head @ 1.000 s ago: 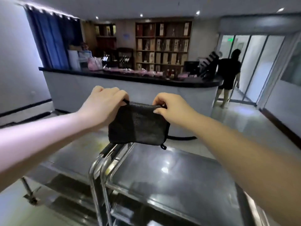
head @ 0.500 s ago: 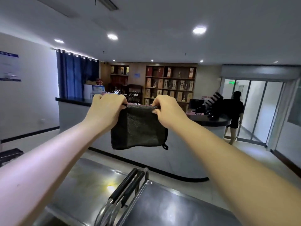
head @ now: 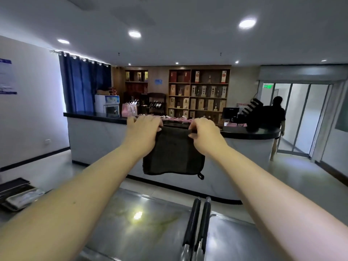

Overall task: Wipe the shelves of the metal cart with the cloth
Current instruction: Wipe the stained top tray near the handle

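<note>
Cart top (head: 150, 232) glossy steel; counter (head: 94, 140) beyond; left hand (head: 143, 132), right hand (head: 205, 134) pinch cloth (head: 173, 155) aloft

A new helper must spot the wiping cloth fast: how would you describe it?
Start at the white counter with the black top. In front of it, the left hand and right hand pinch the top corners of the cloth, hanging above the metal cart. It is the only dark grey fabric square, with a small loop at its lower right corner.
</note>
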Demonstrator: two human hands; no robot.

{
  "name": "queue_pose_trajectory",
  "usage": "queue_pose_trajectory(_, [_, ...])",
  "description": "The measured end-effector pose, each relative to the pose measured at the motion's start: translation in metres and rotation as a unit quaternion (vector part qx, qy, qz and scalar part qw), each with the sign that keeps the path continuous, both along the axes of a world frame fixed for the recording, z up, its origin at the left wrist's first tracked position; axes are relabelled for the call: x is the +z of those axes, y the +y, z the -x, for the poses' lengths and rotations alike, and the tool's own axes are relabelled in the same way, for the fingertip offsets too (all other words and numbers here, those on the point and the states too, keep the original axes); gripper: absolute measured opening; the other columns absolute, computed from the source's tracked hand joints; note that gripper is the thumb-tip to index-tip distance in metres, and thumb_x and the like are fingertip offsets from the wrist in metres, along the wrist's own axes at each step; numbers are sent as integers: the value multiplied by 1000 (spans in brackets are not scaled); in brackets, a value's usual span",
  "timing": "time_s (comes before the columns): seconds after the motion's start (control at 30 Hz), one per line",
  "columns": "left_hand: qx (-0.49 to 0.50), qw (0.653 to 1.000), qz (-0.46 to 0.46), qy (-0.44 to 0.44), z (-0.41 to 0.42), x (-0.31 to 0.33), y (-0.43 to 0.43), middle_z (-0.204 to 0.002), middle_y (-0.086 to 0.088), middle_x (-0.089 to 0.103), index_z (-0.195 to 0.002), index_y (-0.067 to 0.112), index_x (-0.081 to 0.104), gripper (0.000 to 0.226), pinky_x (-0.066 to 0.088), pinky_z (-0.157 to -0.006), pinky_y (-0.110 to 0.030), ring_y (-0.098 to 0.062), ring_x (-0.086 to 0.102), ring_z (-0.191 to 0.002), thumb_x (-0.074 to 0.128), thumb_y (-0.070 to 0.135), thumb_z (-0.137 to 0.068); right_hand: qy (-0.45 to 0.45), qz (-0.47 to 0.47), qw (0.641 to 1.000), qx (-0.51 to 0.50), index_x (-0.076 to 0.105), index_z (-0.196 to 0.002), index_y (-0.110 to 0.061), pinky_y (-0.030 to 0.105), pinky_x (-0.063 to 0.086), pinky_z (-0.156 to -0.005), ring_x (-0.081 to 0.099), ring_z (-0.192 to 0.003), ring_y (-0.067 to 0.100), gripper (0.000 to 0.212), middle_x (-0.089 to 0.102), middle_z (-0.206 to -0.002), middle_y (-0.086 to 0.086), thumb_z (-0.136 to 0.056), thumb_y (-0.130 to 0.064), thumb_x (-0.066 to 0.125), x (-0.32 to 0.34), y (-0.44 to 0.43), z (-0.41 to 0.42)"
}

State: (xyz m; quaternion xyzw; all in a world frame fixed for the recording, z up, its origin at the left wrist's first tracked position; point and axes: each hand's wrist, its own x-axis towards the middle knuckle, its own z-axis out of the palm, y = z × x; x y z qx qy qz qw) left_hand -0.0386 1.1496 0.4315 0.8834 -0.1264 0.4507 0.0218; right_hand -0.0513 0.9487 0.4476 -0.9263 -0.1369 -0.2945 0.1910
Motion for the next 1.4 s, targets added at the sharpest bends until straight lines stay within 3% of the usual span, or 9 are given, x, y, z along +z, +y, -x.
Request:
queue_pose_trajectory(0.3, [0,996,-92,-4,-108,-34,93,-97,2,58,-109,24,56,27,31,-85,-39,-21,53,-90,30,26,-101,-8,62,998,5,59,-103,-22,43,50,-89,51,-100,19,13,55,-105,-2,-91,-19,64,-38,84,-119])
queue_pose_trajectory(0.5, [53,982,-180,15,-180,-54,133,-102,-1,59,-113,21,55,20,37,-87,-39,-22,56,-92,50,26,-94,-99,192,975,48,56,-102,-22,33,38,-86,48,-96,17,10,54,-100,-5,-96,-28,51,-62,112,-207])
queue_pose_trajectory(0.67, [67,977,-200,29,-246,-73,165,-102,-1,60,-116,22,55,24,40,-88,-39,-21,57,-90,57,30,-93,-109,192,975,20,57,-100,-20,36,36,-88,48,-99,21,12,58,-103,-1,-94,-27,49,-84,148,-269])
queue_pose_trajectory(0.8, [23,981,-193,1,-294,-116,182,-80,2,56,-97,21,63,20,44,-73,-36,-20,54,-69,72,19,-79,-67,165,984,-16,58,-104,-17,38,37,-89,47,-102,24,16,57,-105,1,-92,-26,51,-127,165,-307])
queue_pose_trajectory(0.97, [-99,986,-132,5,-361,-202,198,-76,1,56,-93,18,65,10,40,-71,-37,-23,54,-64,63,11,-86,-9,101,994,-48,63,-89,-6,38,45,-74,55,-85,29,8,61,-89,8,-82,-10,62,-205,183,-336])
queue_pose_trajectory(1.03, [-179,979,-87,44,-382,-237,201,-79,-1,59,-94,17,67,11,35,-72,-38,-26,56,-68,57,13,-92,18,66,995,-70,64,-84,-4,35,43,-68,56,-78,30,8,62,-83,10,-77,-5,67,-237,187,-339])
queue_pose_trajectory(1.13, [-269,953,-61,129,-398,-286,206,-87,-2,62,-99,17,66,15,32,-77,-38,-27,58,-77,52,17,-94,82,40,989,-118,65,-88,-3,32,39,-74,55,-84,31,7,62,-88,12,-81,-5,65,-283,195,-333])
queue_pose_trajectory(1.3, [-334,911,-40,240,-383,-342,218,-88,-3,63,-99,16,68,33,28,-75,-37,-29,58,-76,36,24,-94,164,28,971,-172,67,-92,-1,49,49,-77,57,-87,34,12,64,-91,13,-80,-2,65,-333,218,-296])
queue_pose_trajectory(1.4, [-368,881,-6,297,-348,-365,225,-86,-2,66,-95,15,71,32,26,-73,-35,-28,61,-76,41,23,-92,186,-9,961,-204,67,-89,0,34,44,-76,56,-83,28,16,63,-86,13,-74,6,70,-353,232,-251])
